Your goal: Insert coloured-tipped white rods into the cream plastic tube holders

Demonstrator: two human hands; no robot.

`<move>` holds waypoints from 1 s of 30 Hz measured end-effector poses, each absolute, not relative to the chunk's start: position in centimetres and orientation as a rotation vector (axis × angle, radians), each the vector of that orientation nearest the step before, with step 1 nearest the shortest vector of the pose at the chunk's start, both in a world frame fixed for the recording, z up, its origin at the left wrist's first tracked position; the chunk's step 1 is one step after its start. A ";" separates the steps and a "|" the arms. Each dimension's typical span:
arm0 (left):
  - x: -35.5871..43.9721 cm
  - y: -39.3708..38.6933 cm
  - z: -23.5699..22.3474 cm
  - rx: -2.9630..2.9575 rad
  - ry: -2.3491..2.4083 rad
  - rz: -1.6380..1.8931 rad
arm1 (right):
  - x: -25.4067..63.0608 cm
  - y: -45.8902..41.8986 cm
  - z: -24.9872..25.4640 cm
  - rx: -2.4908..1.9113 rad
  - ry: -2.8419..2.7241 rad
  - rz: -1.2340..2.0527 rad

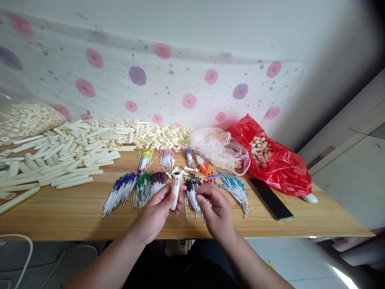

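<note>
My left hand (161, 208) is closed around a white multicolour pen barrel (176, 188), held upright with its top opening towards me and small coloured sliders in the slots near the top. To its right, my right hand (215, 208) is curled, thumb and forefinger close together; anything between them is too small to make out. It hovers over black-tipped refills (191, 192), partly covering the red-tipped refills (211, 178). Bundles of blue refills (122, 190), green refills (142, 190) and dark brown refills (158, 181) lie left of the barrel. Light blue refills (236, 190) lie at the right.
White pen tubes (75, 156) are heaped at the left, with small white parts (165, 136) behind. Yellow refills (146, 157), pink refills (166, 159), purple refills (188, 156) and orange refills (203, 164) form a back row. A clear bag (216, 144), red bag (282, 168) and phone (270, 199) lie right.
</note>
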State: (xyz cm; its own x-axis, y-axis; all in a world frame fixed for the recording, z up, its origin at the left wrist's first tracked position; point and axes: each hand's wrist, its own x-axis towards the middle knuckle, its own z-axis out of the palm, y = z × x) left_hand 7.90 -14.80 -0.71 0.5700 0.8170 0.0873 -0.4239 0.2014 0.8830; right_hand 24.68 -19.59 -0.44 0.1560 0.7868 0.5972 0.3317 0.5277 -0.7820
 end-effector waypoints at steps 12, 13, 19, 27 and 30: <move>5.5 -7.3 0.6 1.642 0.889 1.117 | 28.6 -19.5 -2.9 -1.114 -1.830 0.028; 5.1 -6.0 1.0 1.759 0.941 1.179 | 29.1 -19.3 -3.1 -1.129 -1.824 0.022; 3.4 0.0 3.5 2.067 0.840 1.239 | 30.7 -18.3 -3.5 -1.188 -1.829 -0.062; 1.3 1.8 2.7 1.880 0.730 1.150 | 30.5 -16.3 -2.6 -1.178 -1.853 -0.141; 0.3 2.3 1.8 1.813 0.772 1.164 | 30.3 -15.4 -2.3 -1.179 -1.890 -0.127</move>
State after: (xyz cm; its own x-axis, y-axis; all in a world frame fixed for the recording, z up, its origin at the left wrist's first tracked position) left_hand 0.26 2.30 1.85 0.3826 0.8260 0.4139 0.0597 -0.4691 0.8811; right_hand 30.32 -15.38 -2.29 -0.1626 0.6772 0.7176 0.7672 0.5441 -0.3396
